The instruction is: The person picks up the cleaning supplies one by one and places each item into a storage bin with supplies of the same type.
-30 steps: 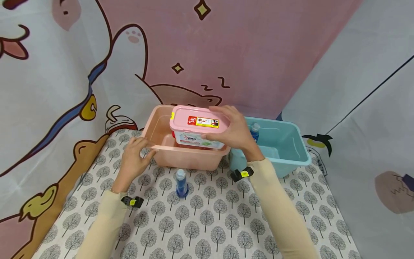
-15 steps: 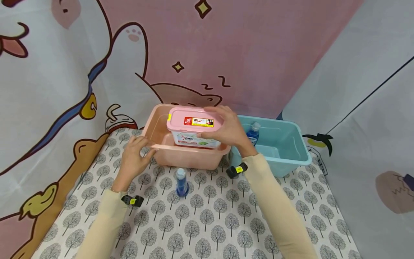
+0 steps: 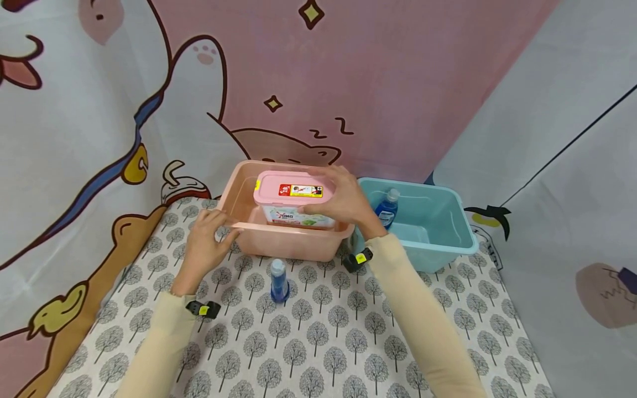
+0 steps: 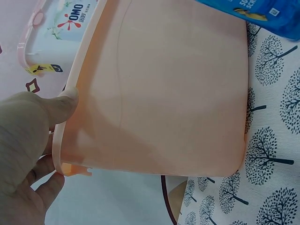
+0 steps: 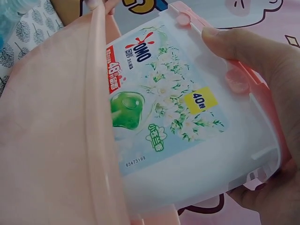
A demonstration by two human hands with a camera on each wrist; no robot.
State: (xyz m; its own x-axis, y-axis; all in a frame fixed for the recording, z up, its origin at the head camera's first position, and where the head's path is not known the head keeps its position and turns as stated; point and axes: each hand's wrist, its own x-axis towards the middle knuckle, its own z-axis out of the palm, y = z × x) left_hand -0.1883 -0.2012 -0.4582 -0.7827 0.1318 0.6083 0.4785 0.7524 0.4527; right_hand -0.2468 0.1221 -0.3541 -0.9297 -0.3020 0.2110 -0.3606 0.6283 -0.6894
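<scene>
My right hand (image 3: pixel 340 199) grips the right end of a white laundry-pod box (image 3: pixel 293 214) with a pink lid, fingers behind and thumb in front. The box is partly inside a peach plastic bin (image 3: pixel 288 243), its lid showing above the front rim. In the right wrist view the box's printed front (image 5: pixel 159 98) is partly hidden by the bin's wall. My left hand (image 3: pixel 206 240) holds the bin's rim at its front left corner; the left wrist view shows the thumb on the rim and fingers curled beneath it. The box's underside is hidden.
A light-blue bin (image 3: pixel 443 226) stands to the right, with a blue liquid bottle (image 3: pixel 387 209) leaning inside. Another blue bottle (image 3: pixel 279 284) with a pale cap stands on the tree-print cloth (image 3: pixel 318 337) before the peach bin. A printed curtain (image 3: pixel 378 83) rises behind.
My right hand has moved the box left and lower into the peach bin, uncovering more of the bottle in the light-blue bin. My left hand has stayed on the rim.
</scene>
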